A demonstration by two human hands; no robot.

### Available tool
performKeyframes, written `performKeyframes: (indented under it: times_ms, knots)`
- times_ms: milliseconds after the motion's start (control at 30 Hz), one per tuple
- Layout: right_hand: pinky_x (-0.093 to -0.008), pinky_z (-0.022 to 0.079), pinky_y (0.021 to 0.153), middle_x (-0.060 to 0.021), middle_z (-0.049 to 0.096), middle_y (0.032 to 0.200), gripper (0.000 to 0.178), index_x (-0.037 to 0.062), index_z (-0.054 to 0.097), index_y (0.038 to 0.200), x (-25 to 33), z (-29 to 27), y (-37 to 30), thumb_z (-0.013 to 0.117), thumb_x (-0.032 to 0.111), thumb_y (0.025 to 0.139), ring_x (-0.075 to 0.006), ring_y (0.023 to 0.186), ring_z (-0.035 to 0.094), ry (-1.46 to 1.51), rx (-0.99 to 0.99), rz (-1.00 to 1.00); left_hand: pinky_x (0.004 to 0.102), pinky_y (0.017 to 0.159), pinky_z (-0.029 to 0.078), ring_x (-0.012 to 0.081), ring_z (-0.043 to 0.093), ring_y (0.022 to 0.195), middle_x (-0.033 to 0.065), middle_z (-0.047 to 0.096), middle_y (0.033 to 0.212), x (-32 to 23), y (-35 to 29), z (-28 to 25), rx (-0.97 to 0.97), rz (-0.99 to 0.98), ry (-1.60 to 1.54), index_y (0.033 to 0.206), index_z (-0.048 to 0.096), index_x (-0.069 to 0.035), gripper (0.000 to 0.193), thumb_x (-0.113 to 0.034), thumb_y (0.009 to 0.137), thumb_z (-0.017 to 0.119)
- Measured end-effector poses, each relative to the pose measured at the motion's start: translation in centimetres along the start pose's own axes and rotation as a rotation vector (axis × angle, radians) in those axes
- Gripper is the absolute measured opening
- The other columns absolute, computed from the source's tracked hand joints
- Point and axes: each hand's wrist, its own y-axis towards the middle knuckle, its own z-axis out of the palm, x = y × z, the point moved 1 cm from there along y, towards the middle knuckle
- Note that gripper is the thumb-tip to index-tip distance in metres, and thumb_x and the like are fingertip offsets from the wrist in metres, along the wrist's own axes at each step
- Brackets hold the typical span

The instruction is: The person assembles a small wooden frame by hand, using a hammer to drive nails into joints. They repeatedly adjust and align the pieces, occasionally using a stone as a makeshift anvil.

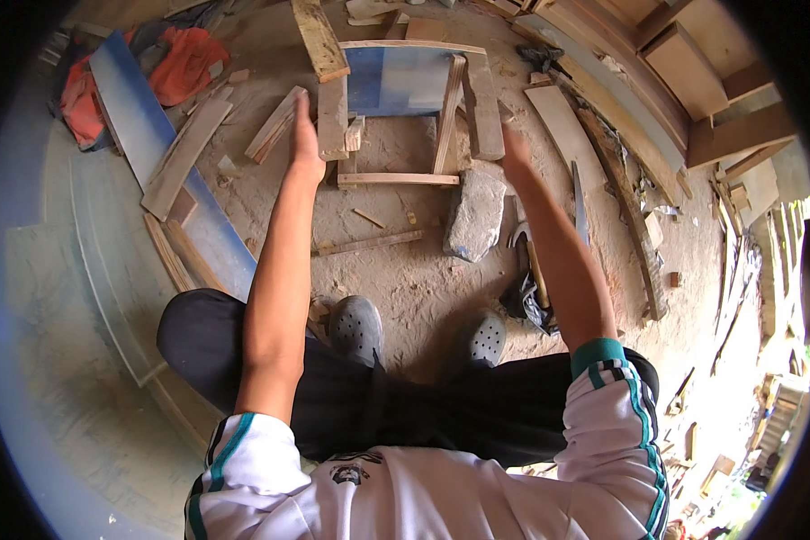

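Observation:
In front of me stands a small wooden frame point(398, 180), like a stool or chair frame, with thick side pieces and a blue panel point(396, 81) across its far part. My left hand point(307, 142) is beside the left side piece point(332, 117), fingers stretched out and seen edge-on. It is very near that piece; whether it touches I cannot tell. At the outer side of the right side piece point(483, 108) is my right hand point(516, 157), blurred, its fingers partly hidden. A slanted stick point(449, 112) leans inside the frame.
A grey stone block point(473, 216) lies against the frame's near right corner. A long blue-white board point(135, 99) and a red cloth point(187, 65) are at left. Planks point(625, 198) line the right side. A dark plastic bag point(529, 304) lies by my right shoe point(486, 339).

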Motion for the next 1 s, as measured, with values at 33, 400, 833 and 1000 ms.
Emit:
performKeyframes:
  times_ms: [33, 400, 833, 1000]
  knots:
    - [-0.0424, 0.055, 0.075, -0.0136, 0.068, 0.092, 0.045, 0.0067, 0.063, 0.107, -3.2, -0.6, 0.5, 0.049, 0.047, 0.092, -0.0288, 0.082, 0.067, -0.32, -0.003, -0.086, 0.0393, 0.102, 0.04, 0.0261, 0.046, 0.128, 0.0105, 0.049, 0.139, 1.0, 0.1, 0.8, -0.031, -0.04, -0.19, 0.141, 0.043, -0.007, 0.081, -0.065, 0.086, 0.055]
    - [-0.0466, 0.037, 0.104, -0.0113, 0.055, 0.13, 0.033, 0.0156, 0.063, 0.119, -15.4, 11.6, -13.1, 0.055, 0.021, 0.087, -0.0279, 0.118, 0.054, -1.289, 0.486, -0.773, 0.0297, 0.058, 0.053, 0.0152, 0.061, 0.068, 0.0022, 0.064, 0.081, 15.5, -6.9, -3.5, -0.444, -0.432, 0.141, 0.092, 0.059, -0.009, 0.021, -0.03, 0.087, 0.063]
    - [-0.0422, 0.047, 0.087, -0.0131, 0.065, 0.103, 0.02, 0.0086, 0.063, 0.103, -12.8, 7.7, -8.3, 0.053, 0.012, 0.085, -0.03, 0.101, 0.061, -1.236, 0.252, -0.772, 0.0461, 0.108, 0.036, 0.0208, 0.052, 0.12, 0.0049, 0.042, 0.138, 23.9, 1.0, -1.8, -0.477, -0.538, -0.438, 0.145, 0.029, -0.018, 0.054, -0.043, 0.1, 0.045]
    - [-0.043, 0.048, 0.086, -0.0133, 0.063, 0.105, 0.018, 0.006, 0.064, 0.097, -12.3, 8.0, -7.6, 0.055, 0.012, 0.083, -0.0312, 0.105, 0.058, -1.268, 0.096, -0.933, 0.0451, 0.095, 0.051, 0.0209, 0.06, 0.11, 0.0076, 0.048, 0.135, 23.8, 1.0, -1.9, -0.489, -0.421, -0.314, 0.146, 0.027, -0.018, 0.05, -0.038, 0.102, 0.041]
